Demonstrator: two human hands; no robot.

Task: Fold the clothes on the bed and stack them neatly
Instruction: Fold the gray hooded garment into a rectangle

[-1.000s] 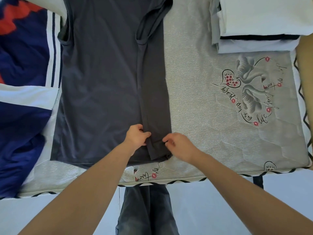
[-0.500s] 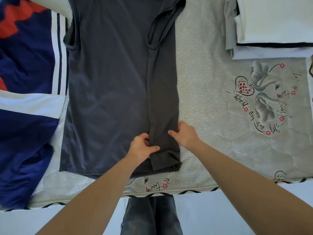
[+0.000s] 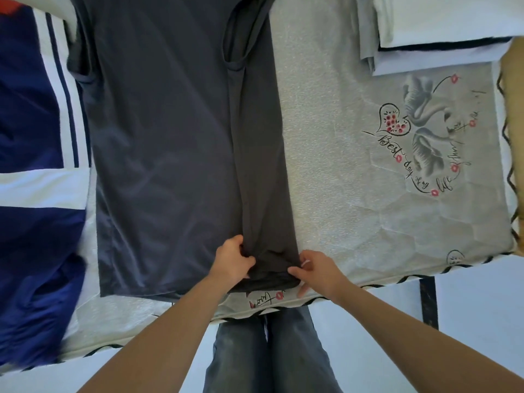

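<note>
**Both hands on the hem of the grey shirt**

Nearest to us are our own legs in grey jeans [image 3: 272, 353], standing against the edge of the bed [image 3: 354, 199]. Just past that edge our left hand [image 3: 231, 260] has its fingers curled into the bottom hem of the dark grey shirt [image 3: 170, 154], bunching the cloth at the inner edge of the folded strip. Our right hand [image 3: 317, 270] pinches the same hem at the outer corner — thumb on top, the other fingers tucked under or beside the cloth.

The shirt lies flat on the bed's grey printed cover, stretching away from us, its right side folded inward as a long strip with the armhole showing near the top. To its left lies a heap of navy and white cloth [image 3: 37, 222]. Far right, at the back corner, sits a stack of folded clothes [image 3: 442, 32] — white and pale grey layers, well apart from the shirt.
</note>
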